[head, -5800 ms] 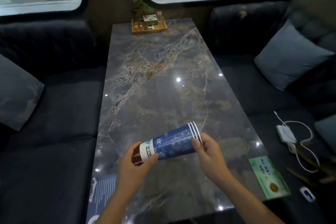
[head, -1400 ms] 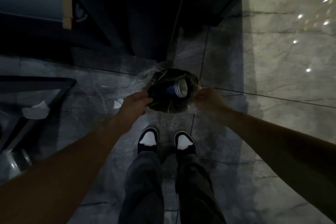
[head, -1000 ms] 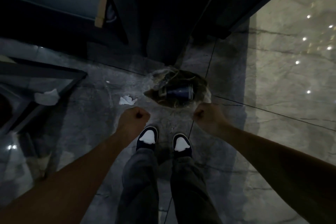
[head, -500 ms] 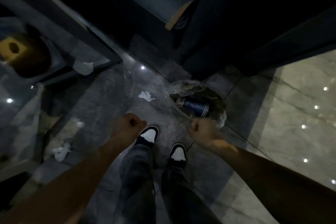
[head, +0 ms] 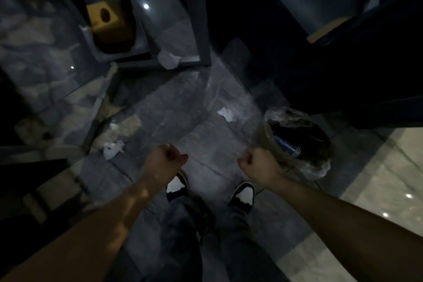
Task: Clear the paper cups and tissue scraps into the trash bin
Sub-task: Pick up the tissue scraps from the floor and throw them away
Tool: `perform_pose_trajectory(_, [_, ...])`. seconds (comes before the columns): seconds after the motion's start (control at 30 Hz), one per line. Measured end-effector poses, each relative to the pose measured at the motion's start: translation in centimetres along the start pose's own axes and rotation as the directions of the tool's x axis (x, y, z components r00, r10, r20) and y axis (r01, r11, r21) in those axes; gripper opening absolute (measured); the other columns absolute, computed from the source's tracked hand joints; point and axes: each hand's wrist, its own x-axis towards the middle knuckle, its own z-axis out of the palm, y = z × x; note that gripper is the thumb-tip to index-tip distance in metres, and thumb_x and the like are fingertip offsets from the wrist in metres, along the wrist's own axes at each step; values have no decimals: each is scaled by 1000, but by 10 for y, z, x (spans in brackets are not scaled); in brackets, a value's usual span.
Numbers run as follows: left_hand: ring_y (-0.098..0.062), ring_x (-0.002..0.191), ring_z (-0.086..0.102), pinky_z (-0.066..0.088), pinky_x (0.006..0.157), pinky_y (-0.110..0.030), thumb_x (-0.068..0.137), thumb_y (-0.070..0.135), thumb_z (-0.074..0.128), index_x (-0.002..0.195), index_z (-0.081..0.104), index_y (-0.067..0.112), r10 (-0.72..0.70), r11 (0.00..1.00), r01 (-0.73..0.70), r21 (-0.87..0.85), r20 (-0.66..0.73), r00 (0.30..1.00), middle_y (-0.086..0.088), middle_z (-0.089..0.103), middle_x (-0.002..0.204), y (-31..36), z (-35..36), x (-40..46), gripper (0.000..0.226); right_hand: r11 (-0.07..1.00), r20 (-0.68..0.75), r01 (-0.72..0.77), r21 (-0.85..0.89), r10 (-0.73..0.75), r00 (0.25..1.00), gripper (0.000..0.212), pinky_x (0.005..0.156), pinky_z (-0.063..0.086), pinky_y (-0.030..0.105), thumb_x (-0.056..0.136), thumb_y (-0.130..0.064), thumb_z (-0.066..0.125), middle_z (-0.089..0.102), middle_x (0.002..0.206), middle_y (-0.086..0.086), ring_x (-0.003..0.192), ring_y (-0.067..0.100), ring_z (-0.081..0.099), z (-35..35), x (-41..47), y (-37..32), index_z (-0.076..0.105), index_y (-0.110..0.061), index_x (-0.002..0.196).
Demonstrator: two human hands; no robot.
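The trash bin [head: 320, 167], lined with a clear plastic bag, stands on the floor at the right. The stacked blue paper cups [head: 288, 146] lie inside it. Three white tissue scraps remain outside the bin: one tissue scrap [head: 226, 114] on the floor left of the bin, one tissue scrap [head: 113, 149] further left by a table edge, and one tissue scrap [head: 168, 59] near a dark frame higher up. My left hand [head: 163, 160] and my right hand [head: 258, 165] are both closed fists holding nothing, hovering above my shoes. The right fist is just left of the bin.
A yellow tissue box [head: 107, 18] sits in a tray at upper left. Glass or marble table surfaces [head: 45, 71] with a dark metal frame [head: 194, 18] fill the left. A dark seat base [head: 354, 71] blocks the upper right. My shoes [head: 176, 184] stand on grey floor tiles.
The cups went from my hands into the bin, and both hands closed to fists. My view has since swung left, so the bin has slid to the right and more tissue scraps show.
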Motion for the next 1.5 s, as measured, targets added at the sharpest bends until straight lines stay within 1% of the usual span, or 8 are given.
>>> perform_pose_trajectory(0.33, [-12,58,51,44,69,-30,76,15,76,56,46,19,109,994,-110,-13,-81,991,4,52,54,-43,-56,43,36,981,-92,87,-171,-103,990,25,72,55,36,82,-35,62,68,78,8,77,23,64,36,48,-66,55,-17,66])
perform_pose_trajectory(0.6, [-10,54,51,39,55,-20,81,19,75,60,53,21,257,965,-262,-16,-150,955,6,55,56,-42,-44,148,30,914,-149,232,-334,-294,944,21,73,51,35,86,-35,55,69,98,11,95,30,64,58,164,-65,55,-17,75])
perform_pose_trajectory(0.7, [-6,55,53,36,50,-13,81,24,74,62,55,21,311,950,-302,77,-181,933,8,55,58,-36,-29,194,27,853,-112,271,-446,-353,929,18,69,48,33,86,-35,52,68,93,12,89,32,63,59,219,-59,54,-19,78])
perform_pose_trajectory(0.83, [-20,68,63,43,63,-25,80,28,74,66,62,15,406,912,-378,162,-207,890,3,61,62,-36,-11,253,22,703,8,387,-597,-477,879,21,64,35,26,89,-28,53,68,93,18,87,34,64,51,284,-49,50,-15,73])
perform_pose_trajectory(0.9, [-13,63,58,40,60,-23,80,31,74,66,59,18,462,883,-417,215,-243,853,7,58,61,-37,-5,279,23,615,67,414,-671,-506,860,23,67,44,30,87,-30,53,67,91,19,85,35,64,46,313,-46,44,-19,68])
perform_pose_trajectory(1.13, [-18,70,57,37,63,-27,80,26,75,66,56,22,581,810,-503,301,-294,759,1,60,67,-27,-1,352,24,447,169,435,-782,-519,838,11,64,36,25,85,-25,54,56,77,-4,73,20,55,28,372,-38,59,-21,76])
perform_pose_trajectory(1.37, [-24,74,58,37,67,-27,80,26,75,66,58,16,532,846,-457,275,-376,759,-5,61,70,-22,-13,352,24,396,200,403,-825,-464,863,10,70,48,32,81,-20,52,68,91,7,84,29,62,32,363,-4,60,-20,75])
perform_pose_trajectory(1.5, [-23,75,60,40,69,-28,78,32,77,71,62,19,552,808,-435,398,-252,794,-5,65,76,-39,0,351,21,377,266,410,-830,-380,886,11,70,48,32,85,-23,54,62,84,5,79,26,59,36,366,6,56,-21,74])
